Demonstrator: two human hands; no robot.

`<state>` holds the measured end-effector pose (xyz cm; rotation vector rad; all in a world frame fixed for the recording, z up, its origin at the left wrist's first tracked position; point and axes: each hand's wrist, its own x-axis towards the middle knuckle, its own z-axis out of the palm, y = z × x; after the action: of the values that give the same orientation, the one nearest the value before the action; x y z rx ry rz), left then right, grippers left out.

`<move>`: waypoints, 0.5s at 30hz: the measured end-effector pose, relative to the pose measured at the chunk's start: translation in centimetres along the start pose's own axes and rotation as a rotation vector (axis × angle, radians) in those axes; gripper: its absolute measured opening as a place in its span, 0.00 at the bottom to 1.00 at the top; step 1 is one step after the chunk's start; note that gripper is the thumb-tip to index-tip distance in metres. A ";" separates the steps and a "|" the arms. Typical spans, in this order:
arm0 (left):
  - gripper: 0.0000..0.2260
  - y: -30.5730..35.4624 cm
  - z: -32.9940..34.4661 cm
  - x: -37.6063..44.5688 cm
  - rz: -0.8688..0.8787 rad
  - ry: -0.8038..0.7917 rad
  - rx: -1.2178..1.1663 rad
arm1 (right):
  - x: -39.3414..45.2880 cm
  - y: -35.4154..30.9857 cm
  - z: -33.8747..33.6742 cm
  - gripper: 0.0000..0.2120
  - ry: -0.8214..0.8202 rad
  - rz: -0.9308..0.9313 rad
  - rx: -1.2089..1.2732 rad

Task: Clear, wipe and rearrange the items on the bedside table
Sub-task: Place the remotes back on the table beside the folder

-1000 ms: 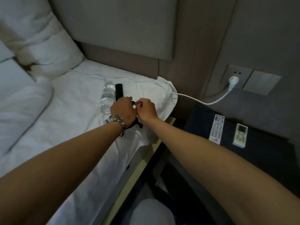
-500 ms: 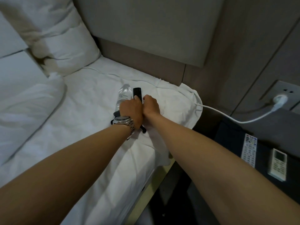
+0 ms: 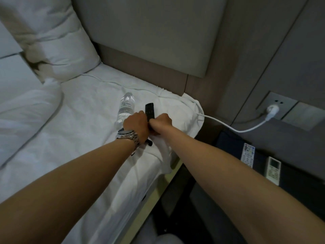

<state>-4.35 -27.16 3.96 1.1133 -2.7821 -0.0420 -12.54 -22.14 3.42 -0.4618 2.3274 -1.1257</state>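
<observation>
Item: left hand [image 3: 136,125], wristwatch [image 3: 128,135] on the wrist, over the bed [image 3: 73,120] near its corner. Fingers curled downward over a small black object [image 3: 149,142] of which only an end shows; what it is, and whether it is truly gripped, cannot be told.

Item: right hand [image 3: 162,121], knuckles up, touching the left hand. Fingers curled under and hidden; their hold cannot be told.

Item: black remote [image 3: 149,110], flat on the sheet, its near end running in between the two hands.

Item: water bottle [image 3: 125,107], lying on the sheet just beside the left hand.

Item: two white remotes [image 3: 248,154] [image 3: 273,170], side by side on the dark bench [image 3: 299,187], well apart from the hands. Clearing judged unfinished.

Item: white cable [image 3: 228,126], from wall socket [image 3: 272,110] across the bed corner.

Risks, as judgement: a nudged bottle may roll on the soft sheet; the cable may snag a withdrawing wrist; small items left near the mattress edge may slip off.
</observation>
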 end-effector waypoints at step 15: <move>0.15 3.6 -4.3 -7.6 0.031 0.009 -0.173 | -14.0 7.3 -7.4 0.11 -0.361 0.097 0.659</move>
<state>-0.76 -19.26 7.61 1.0248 -2.7262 -0.2681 -6.05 -6.15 5.60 -0.2670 1.5395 -1.5210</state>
